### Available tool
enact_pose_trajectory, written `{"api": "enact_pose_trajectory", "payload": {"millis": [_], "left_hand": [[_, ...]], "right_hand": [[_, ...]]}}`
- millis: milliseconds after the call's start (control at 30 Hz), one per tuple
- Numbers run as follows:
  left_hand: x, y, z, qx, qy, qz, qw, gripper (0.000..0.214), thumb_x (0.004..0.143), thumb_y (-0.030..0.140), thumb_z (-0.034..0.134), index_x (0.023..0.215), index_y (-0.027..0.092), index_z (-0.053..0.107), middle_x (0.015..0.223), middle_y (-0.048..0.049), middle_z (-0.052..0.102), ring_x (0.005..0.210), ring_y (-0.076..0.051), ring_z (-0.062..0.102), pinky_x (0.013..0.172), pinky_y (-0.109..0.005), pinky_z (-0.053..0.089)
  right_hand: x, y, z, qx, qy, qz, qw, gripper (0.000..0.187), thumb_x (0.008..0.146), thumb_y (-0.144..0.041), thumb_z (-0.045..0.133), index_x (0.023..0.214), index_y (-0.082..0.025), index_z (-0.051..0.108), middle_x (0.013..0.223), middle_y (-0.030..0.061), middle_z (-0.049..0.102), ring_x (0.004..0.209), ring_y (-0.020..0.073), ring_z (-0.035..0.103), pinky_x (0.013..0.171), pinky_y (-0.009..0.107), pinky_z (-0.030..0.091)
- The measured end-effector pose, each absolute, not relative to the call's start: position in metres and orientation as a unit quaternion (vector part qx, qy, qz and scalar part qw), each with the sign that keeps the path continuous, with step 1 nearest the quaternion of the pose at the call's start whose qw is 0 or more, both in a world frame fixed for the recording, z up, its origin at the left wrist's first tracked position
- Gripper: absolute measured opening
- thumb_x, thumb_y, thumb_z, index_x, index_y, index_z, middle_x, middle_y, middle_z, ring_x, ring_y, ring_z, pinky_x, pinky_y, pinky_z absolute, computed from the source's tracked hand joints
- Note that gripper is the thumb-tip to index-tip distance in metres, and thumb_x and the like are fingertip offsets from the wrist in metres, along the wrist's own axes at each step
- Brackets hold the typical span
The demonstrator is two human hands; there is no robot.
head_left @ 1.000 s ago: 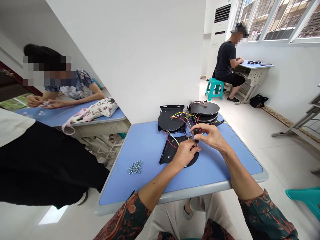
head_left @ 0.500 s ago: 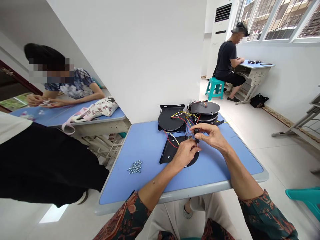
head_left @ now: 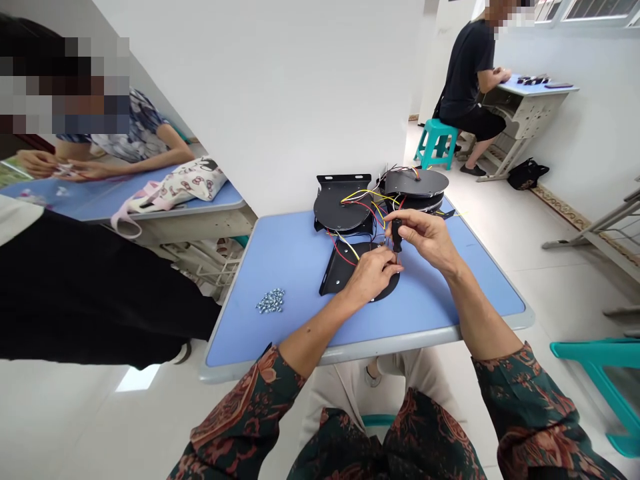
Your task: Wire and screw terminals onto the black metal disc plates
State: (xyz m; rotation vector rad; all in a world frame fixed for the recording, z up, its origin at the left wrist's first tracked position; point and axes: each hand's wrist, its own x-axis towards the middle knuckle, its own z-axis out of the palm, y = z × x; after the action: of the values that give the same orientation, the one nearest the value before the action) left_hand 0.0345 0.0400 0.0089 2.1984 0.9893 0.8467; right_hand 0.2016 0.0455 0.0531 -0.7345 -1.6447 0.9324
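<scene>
Right hand [head_left: 425, 239]: fingers narrow, pinching an upright slim black-handled screwdriver [head_left: 397, 235]; tip hidden
Left hand [head_left: 371, 275]: fingers curled close beside the tool; hold cannot be told
Work: matte black metal bracket plate [head_left: 344, 275] under left hand, on blue-topped table [head_left: 295, 267]
About: thin red and yellow wires [head_left: 350, 248] cross it; stacked black metal discs [head_left: 416, 190] beyond; small pile of silver screws [head_left: 271, 301] apart, left

Blk round metal plate w/ bracket [head_left: 339, 279] flat on blue desk [head_left: 285, 267] under L hand [head_left: 373, 273], similar plate [head_left: 336, 210] just behind, stacked blk discs [head_left: 415, 182] beside that, red/yellow wires [head_left: 367, 195] running across all, small blk-handled tool [head_left: 397, 235] upright in R hand [head_left: 425, 237].
</scene>
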Motion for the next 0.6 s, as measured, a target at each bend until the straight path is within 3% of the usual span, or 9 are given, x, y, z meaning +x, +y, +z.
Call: {"api": "enact_pose_trajectory", "payload": {"millis": [200,433,600], "left_hand": [[0.0344,0.0409,0.0085,0.83,0.371,0.314,0.274,0.014,0.088,0.012,0.07,0.075,0.017,0.067,0.09,-0.0038,0.07,0.086,-0.019,0.067,0.087,-0.032,0.052],[0.034,0.0418,0.007,0.838,0.368,0.307,0.261,0.013,0.09,0.014,0.07,0.077,0.017,0.066,0.089,-0.0031,0.068,0.085,-0.018,0.065,0.085,-0.031,0.051],[0.034,0.042,0.0063,0.838,0.366,0.311,0.26,0.017,0.088,0.014,0.072,0.074,0.016,0.063,0.086,-0.0022,0.067,0.081,-0.017,0.063,0.08,-0.03,0.049]], "right_hand": [[0.1963,0.0428,0.0536,-0.342,-0.704,0.357,0.51,0.043,0.086,-0.056,0.073,0.106,-0.019,0.076,0.088,0.0054,0.07,0.083,0.0192,0.063,0.075,0.033,0.051],[0.1968,0.0481,0.0495,-0.359,-0.693,0.321,0.537,0.04,0.081,-0.055,0.078,0.096,-0.018,0.079,0.074,0.0003,0.06,0.068,0.0129,0.052,0.063,0.028,0.047],[0.1976,0.0519,0.0444,-0.351,-0.668,0.35,0.556,0.044,0.079,-0.059,0.079,0.092,-0.017,0.077,0.073,0.0016,0.065,0.065,0.0134,0.058,0.061,0.028,0.05]]}}
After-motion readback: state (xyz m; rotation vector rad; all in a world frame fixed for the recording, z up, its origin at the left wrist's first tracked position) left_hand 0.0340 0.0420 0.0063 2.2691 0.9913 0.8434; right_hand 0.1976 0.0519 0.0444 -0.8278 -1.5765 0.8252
